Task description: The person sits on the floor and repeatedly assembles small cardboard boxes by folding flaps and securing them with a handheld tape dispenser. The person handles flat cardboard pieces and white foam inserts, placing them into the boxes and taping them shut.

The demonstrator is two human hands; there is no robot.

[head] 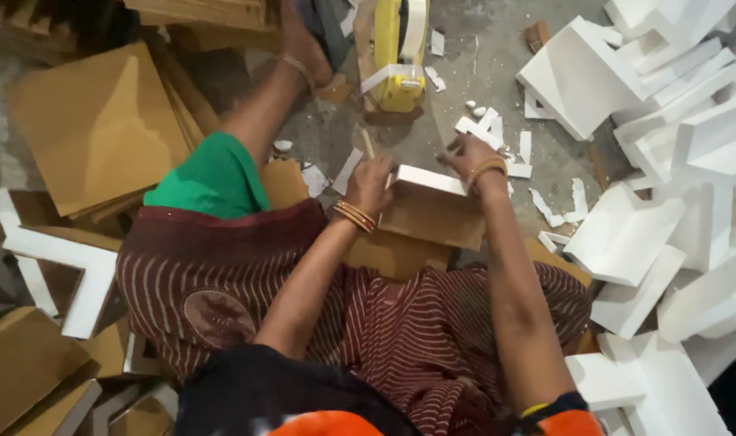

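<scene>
Both forearms reach forward and down from the bottom of the view, over a lap draped in striped maroon cloth. The left hand (370, 184) is bent at the wrist, bangles just behind it, its fingers curled onto the near-left corner of a brown board (433, 214) with a white taped edge. The right hand (471, 157) comes in from the other side, wrist cocked, fingers closed down over the far end of that white edge. The board sits tilted between the two sets of fingers, resting against the lap.

The fingertips of both hands fold over the board's edge and are hidden, so how tightly they pinch is hard to make out. Just beyond the right fingers lie white scraps (497, 133) on the floor. Further out past the left fingers stands a yellow tape dispenser (399, 56), cut off by the top edge. A stack of brown sheets (93, 129) lies well left of the left hand; white-covered pieces (667, 121) pile up right of the right hand, running out of view.
</scene>
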